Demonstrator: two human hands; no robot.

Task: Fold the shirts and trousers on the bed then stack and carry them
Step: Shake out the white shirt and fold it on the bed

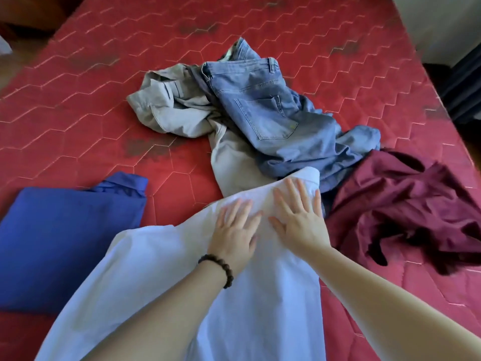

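Head view. Your left hand [235, 230], with a dark beaded bracelet [217, 269] at the wrist, lies flat with the fingers spread and straight on the pale blue cotton shirt [161, 290]; it grips nothing. Your right hand [299, 217] lies just beside it, likewise flat and splayed, its fingertips [290, 185] near the far edge of the same shirt. Both palms press down on the fabric. The pale blue shirt runs from the bottom of the frame up the middle of the red quilted mattress [91, 100] with its hexagon stitching; its far end overlaps the lower part of the grey trousers [182, 113].

To your left, the royal blue shirt [65, 238] lies folded into a flat rectangle on the mattress, its collar end pointing away from you, touching the left edge of the pale blue shirt. Beyond your hands, the crumpled grey trousers and the light blue denim jeans [273, 113] lie in one heap, the jeans partly on top, a back pocket facing up. To your right, the maroon shirt [403, 209] lies unfolded and bunched, touching the jeans.

Dark stains mark the mattress in several places.
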